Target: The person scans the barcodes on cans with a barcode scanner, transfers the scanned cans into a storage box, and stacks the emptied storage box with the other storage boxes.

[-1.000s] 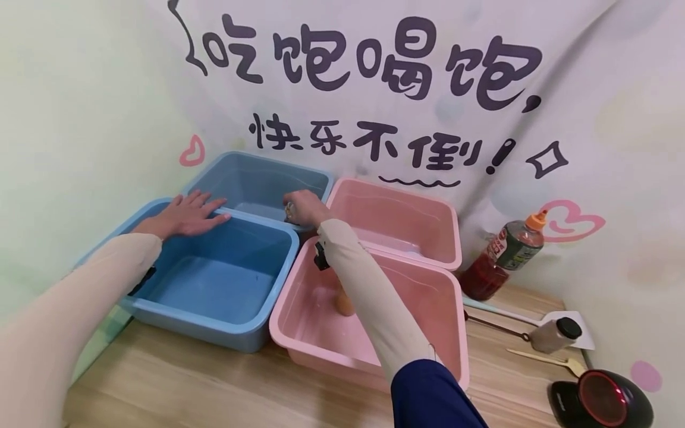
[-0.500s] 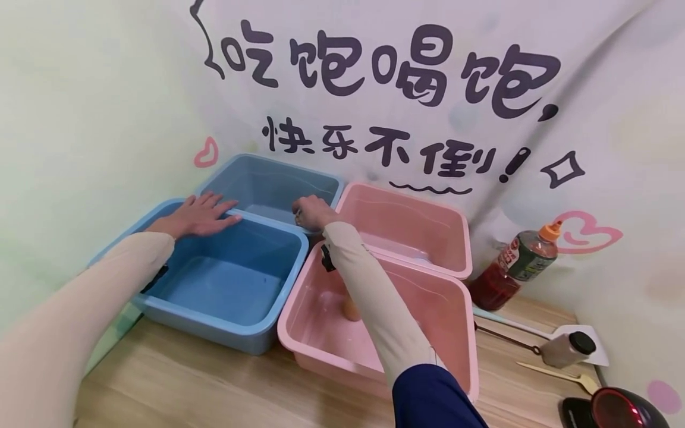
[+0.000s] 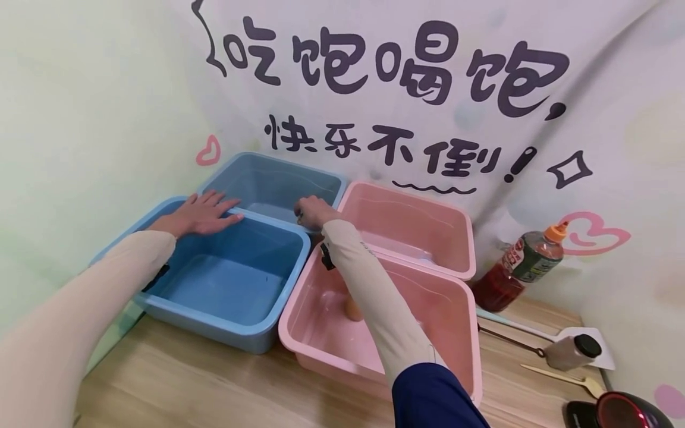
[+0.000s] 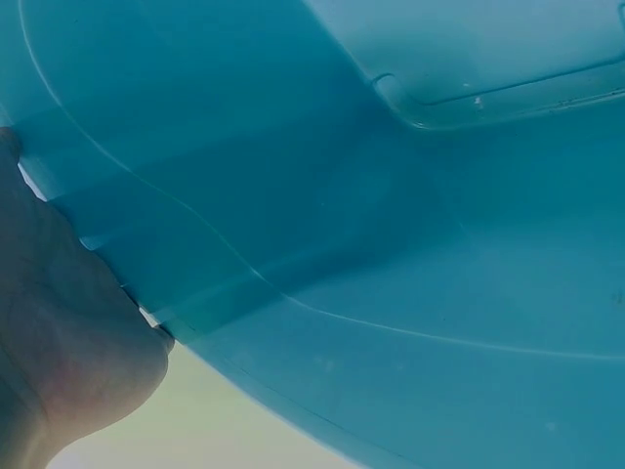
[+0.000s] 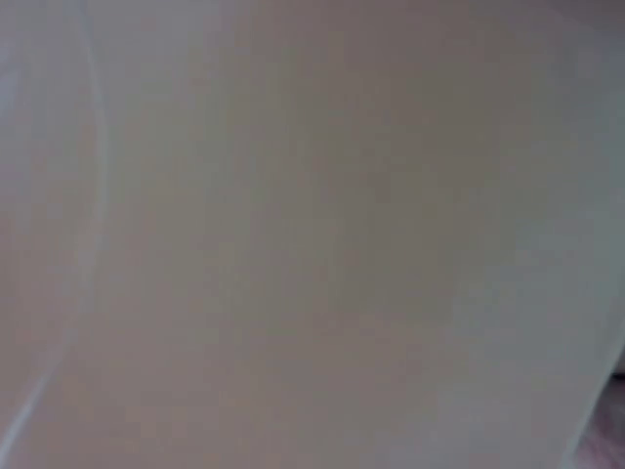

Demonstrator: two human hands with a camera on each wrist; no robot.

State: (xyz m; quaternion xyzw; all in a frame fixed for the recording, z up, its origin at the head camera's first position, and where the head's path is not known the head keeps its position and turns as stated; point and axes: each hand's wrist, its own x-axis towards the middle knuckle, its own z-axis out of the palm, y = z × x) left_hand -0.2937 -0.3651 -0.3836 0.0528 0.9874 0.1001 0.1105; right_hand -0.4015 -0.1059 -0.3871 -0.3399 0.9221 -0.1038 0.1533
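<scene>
Tub (image 3: 219,291) (front blue) could skid if pushed unevenly: left hand (image 3: 204,216) flat across its rim (image 3: 270,220), right hand (image 3: 314,212) curled, can't tell if gripping.

On the head view I see a pale wall (image 3: 96,119), dark lettering (image 3: 393,129) across the upper frame, and a wood-grain tabletop (image 3: 203,380) along the bottom.

head view shifted, front blue bin (image 3: 222,285) farther right, black device (image 3: 621,411) lower
</scene>
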